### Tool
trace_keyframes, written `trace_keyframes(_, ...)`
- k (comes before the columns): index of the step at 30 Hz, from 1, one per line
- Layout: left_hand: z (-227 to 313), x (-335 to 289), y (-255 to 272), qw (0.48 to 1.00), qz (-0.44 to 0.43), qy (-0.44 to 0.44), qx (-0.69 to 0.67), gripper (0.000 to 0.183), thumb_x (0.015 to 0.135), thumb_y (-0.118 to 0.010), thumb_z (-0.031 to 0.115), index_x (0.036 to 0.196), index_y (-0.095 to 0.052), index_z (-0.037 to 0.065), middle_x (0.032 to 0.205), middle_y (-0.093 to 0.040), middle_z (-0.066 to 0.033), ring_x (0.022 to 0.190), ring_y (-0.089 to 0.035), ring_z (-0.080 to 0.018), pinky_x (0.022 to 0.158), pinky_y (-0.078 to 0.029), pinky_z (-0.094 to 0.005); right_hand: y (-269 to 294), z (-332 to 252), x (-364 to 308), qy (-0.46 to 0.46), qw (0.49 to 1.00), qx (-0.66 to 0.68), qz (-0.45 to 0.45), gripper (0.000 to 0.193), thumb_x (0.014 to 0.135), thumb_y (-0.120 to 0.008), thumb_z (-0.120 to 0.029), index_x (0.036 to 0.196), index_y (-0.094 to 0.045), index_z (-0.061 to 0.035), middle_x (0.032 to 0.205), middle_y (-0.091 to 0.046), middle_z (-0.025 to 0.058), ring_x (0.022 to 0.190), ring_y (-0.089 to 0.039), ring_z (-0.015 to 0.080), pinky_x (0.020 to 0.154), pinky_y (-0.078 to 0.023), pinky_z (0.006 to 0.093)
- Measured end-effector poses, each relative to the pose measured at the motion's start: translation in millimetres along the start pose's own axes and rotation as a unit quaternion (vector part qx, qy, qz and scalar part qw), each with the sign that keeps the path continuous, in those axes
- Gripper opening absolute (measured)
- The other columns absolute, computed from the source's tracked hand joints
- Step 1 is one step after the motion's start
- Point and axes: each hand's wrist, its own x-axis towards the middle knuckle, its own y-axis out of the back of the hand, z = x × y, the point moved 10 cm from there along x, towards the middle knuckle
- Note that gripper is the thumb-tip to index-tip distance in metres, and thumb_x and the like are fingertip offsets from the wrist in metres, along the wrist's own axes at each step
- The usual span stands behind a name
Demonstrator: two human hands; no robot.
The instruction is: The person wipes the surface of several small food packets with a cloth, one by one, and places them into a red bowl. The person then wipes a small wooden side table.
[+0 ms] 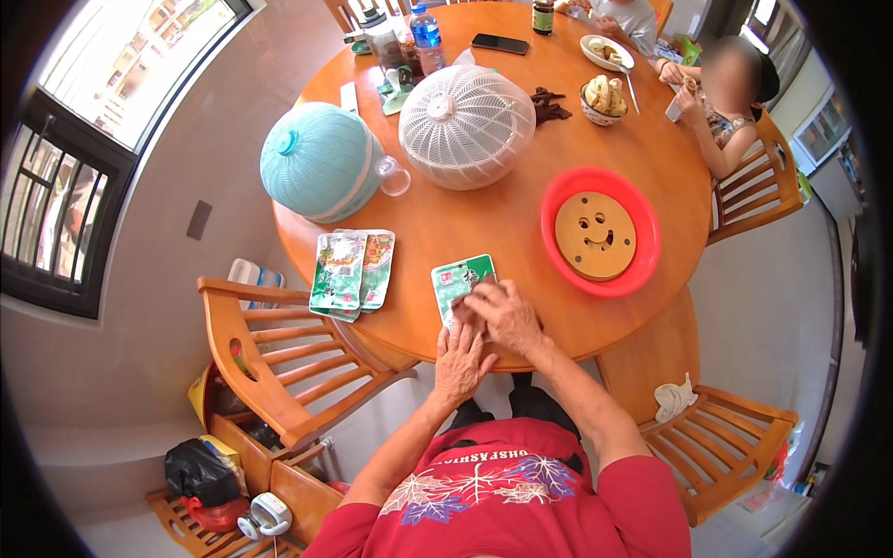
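A green and white food packet (pixel 448 280) lies flat near the front edge of the round wooden table. My left hand (pixel 459 365) rests on its lower end, fingers stretched out and holding nothing. Over the packet's lower right part, my right hand (pixel 509 319) bends with its fingers together. Something dark brown shows under those fingertips, too hidden to name. Left of my hands is a small stack of similar packets (pixel 337 270).
To the right stands a red basin (pixel 554 264) with a round wooden smiley-faced board (pixel 583 246). Blue (pixel 316 163) and white (pixel 465 130) mesh food covers, a small glass (pixel 394 177) and a bowl of food (pixel 603 113) stand farther back. Two people sit beyond. Chairs (pixel 288 353) flank me.
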Motion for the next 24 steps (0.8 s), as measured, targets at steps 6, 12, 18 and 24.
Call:
trace_keyframes(6, 3, 4, 7, 1.000, -0.001, -0.006, -0.031, 0.073, 0.086, -0.060, 0.042, 0.147, -0.033, 0.013, 0.156, -0.023, -0.0106, 0.144, -0.019, -0.0273, 0.113, -0.015, -0.0468, 2, 59, 43, -0.073, 0.991, -0.099, 0.053, 0.030, 0.077, -0.060, -0.009, 0.106, -0.067, -0.0156, 0.115, -0.058, 0.0036, 0.100, -0.051, 0.0311, 0.079, -0.050, 0.0421)
trace_keyframes(12, 0, 2, 8, 1.000, 0.019, -0.002, -0.019, 0.067, 0.085, -0.061, 0.044, 0.140, -0.043, 0.012, 0.150, -0.032, -0.0107, 0.142, -0.024, -0.0264, 0.113, -0.017, -0.0465, 5, 41, 32, -0.040, 0.992, 0.051, 0.113, 0.026, 0.079, -0.059, -0.009, 0.102, -0.070, -0.0158, 0.113, -0.059, 0.0026, 0.100, -0.050, 0.0304, 0.085, -0.046, 0.0420)
trace_keyframes(18, -1, 1, 3, 0.999, 0.019, -0.003, -0.035, 0.059, 0.086, -0.060, 0.043, 0.132, -0.050, 0.008, 0.142, -0.041, -0.0125, 0.139, -0.029, -0.0288, 0.112, -0.020, -0.0489, -22, -3, 27, 0.103, 0.990, 0.014, -0.090, 0.024, 0.078, -0.061, -0.018, 0.099, -0.071, -0.0210, 0.117, -0.059, -0.0021, 0.103, -0.050, 0.0284, 0.086, -0.046, 0.0420)
trace_keyframes(24, 1, 2, 11, 0.999, 0.021, -0.007, -0.037, 0.069, 0.085, -0.061, 0.044, 0.141, -0.041, 0.010, 0.147, -0.036, -0.0131, 0.142, -0.024, -0.0274, 0.113, -0.016, -0.0474, -42, 2, 63, 0.062, 0.997, 0.018, -0.049, 0.023, 0.078, -0.061, -0.015, 0.097, -0.071, -0.0220, 0.115, -0.061, -0.0002, 0.101, -0.051, 0.0298, 0.086, -0.048, 0.0411)
